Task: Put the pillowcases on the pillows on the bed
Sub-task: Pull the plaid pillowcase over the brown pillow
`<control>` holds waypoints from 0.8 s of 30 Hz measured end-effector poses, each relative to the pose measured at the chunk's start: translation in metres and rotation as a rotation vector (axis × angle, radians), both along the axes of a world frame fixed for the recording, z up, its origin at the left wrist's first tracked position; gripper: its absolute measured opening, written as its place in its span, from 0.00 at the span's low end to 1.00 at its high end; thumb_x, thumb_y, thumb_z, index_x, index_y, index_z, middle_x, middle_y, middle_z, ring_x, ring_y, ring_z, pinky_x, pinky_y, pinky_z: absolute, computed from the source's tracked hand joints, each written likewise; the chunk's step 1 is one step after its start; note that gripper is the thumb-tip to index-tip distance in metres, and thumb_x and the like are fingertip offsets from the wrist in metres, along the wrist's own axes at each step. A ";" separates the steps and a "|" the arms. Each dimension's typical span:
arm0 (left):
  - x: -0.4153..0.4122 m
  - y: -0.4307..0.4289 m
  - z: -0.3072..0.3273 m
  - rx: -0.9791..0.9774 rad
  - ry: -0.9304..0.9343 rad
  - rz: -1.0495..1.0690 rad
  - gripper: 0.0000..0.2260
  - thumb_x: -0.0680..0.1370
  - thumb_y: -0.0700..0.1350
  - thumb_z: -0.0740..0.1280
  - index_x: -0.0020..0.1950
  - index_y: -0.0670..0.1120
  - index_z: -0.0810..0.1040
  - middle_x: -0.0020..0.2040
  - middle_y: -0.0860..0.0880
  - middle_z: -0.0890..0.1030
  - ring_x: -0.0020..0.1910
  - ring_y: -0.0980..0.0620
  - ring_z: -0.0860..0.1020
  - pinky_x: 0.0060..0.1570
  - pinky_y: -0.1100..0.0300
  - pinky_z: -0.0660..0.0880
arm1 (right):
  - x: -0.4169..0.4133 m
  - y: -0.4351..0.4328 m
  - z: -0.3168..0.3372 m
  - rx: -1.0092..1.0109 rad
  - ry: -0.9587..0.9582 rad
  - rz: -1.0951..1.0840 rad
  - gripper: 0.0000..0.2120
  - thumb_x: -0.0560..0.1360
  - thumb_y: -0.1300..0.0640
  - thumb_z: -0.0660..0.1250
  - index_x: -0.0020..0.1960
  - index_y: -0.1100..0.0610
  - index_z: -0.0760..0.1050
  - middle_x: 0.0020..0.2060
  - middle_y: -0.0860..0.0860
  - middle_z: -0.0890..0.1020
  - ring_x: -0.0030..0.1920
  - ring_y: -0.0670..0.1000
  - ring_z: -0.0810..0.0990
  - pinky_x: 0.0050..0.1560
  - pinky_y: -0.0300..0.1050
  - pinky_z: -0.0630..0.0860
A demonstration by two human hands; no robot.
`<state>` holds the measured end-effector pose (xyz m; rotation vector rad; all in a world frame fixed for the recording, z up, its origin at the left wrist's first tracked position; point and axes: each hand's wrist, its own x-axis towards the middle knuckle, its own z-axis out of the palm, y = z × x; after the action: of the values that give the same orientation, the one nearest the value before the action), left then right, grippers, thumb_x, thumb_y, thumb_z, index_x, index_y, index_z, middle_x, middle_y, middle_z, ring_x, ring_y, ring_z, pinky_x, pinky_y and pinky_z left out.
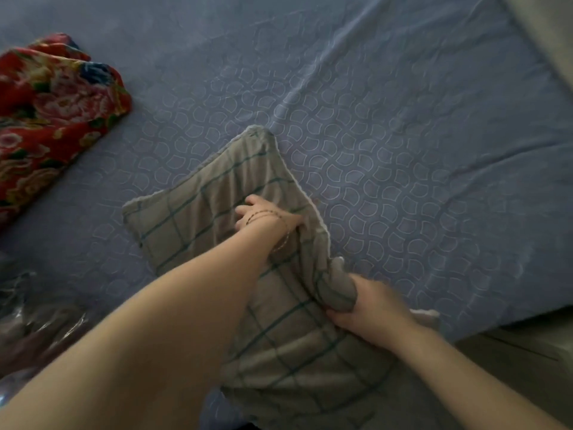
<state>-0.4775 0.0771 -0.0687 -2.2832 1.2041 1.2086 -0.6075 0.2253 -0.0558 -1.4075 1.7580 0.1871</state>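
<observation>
A grey-beige pillowcase (217, 206) with dark green check lines and a pale piped edge lies diagonally on the blue patterned bed sheet (387, 135). It looks filled, though the pillow inside is hidden. My left hand (266, 217), with a thin bracelet at the wrist, reaches across the case and grips a fold of fabric near its right edge, fingers curled. My right hand (372, 305) clutches the bunched near-right edge of the pillowcase, close to the bed's side.
A crumpled red floral cloth (46, 119) lies at the left of the bed. Clear plastic packaging (31, 321) sits at the lower left. The mattress edge and pale floor (521, 352) show at the lower right.
</observation>
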 end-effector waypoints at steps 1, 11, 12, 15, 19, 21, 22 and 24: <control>0.002 0.004 -0.004 -0.019 -0.024 -0.025 0.48 0.67 0.59 0.72 0.74 0.40 0.49 0.70 0.38 0.59 0.65 0.37 0.67 0.59 0.48 0.70 | 0.004 -0.003 0.011 -0.020 0.007 0.055 0.18 0.69 0.42 0.67 0.54 0.48 0.71 0.54 0.49 0.80 0.56 0.55 0.77 0.49 0.44 0.71; 0.038 -0.021 0.069 -0.712 0.393 0.559 0.15 0.70 0.37 0.64 0.56 0.40 0.77 0.47 0.46 0.78 0.46 0.49 0.76 0.42 0.64 0.69 | 0.016 -0.058 0.152 -0.432 0.203 0.333 0.13 0.71 0.46 0.63 0.46 0.51 0.61 0.47 0.49 0.78 0.49 0.54 0.77 0.40 0.43 0.63; 0.039 -0.026 0.081 -0.749 0.485 0.601 0.16 0.68 0.36 0.64 0.56 0.40 0.78 0.47 0.46 0.79 0.45 0.50 0.76 0.43 0.64 0.71 | 0.019 -0.063 0.166 -0.500 0.253 0.362 0.13 0.72 0.47 0.63 0.45 0.51 0.59 0.45 0.49 0.78 0.47 0.55 0.77 0.37 0.43 0.63; 0.054 -0.048 0.111 -0.774 0.781 0.631 0.18 0.66 0.32 0.62 0.55 0.39 0.77 0.47 0.44 0.80 0.42 0.50 0.77 0.45 0.59 0.76 | 0.033 -0.073 0.207 -0.632 0.395 0.382 0.15 0.72 0.50 0.63 0.42 0.52 0.55 0.34 0.47 0.68 0.37 0.54 0.71 0.27 0.42 0.54; 0.106 -0.073 0.111 -0.674 0.818 0.450 0.18 0.64 0.30 0.65 0.52 0.41 0.76 0.49 0.40 0.80 0.42 0.44 0.80 0.39 0.54 0.80 | 0.093 -0.072 0.186 -0.558 0.386 0.324 0.11 0.73 0.54 0.64 0.51 0.53 0.64 0.48 0.52 0.77 0.48 0.55 0.78 0.39 0.43 0.62; 0.145 -0.072 0.098 -0.591 0.736 0.432 0.17 0.71 0.27 0.64 0.57 0.38 0.72 0.49 0.39 0.78 0.33 0.49 0.80 0.28 0.61 0.79 | 0.146 -0.062 0.144 -0.458 0.428 0.334 0.11 0.70 0.55 0.66 0.52 0.55 0.74 0.45 0.56 0.81 0.45 0.54 0.81 0.39 0.42 0.69; 0.164 -0.068 0.091 -0.545 0.696 0.465 0.16 0.74 0.27 0.62 0.59 0.39 0.70 0.48 0.39 0.76 0.28 0.51 0.79 0.24 0.64 0.77 | 0.165 -0.057 0.125 -0.400 0.364 0.348 0.09 0.69 0.54 0.65 0.46 0.55 0.78 0.40 0.56 0.82 0.40 0.54 0.82 0.38 0.41 0.71; 0.200 -0.052 0.077 -0.379 0.570 0.464 0.13 0.77 0.31 0.60 0.60 0.42 0.69 0.43 0.40 0.75 0.27 0.50 0.78 0.23 0.62 0.76 | 0.192 -0.051 0.085 -0.209 0.035 0.422 0.11 0.74 0.60 0.60 0.50 0.58 0.80 0.46 0.60 0.81 0.46 0.58 0.81 0.43 0.43 0.74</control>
<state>-0.2773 0.0249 0.0081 -2.6922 1.1858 2.0621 -0.4153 0.1742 0.0287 -1.9306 1.5224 0.2587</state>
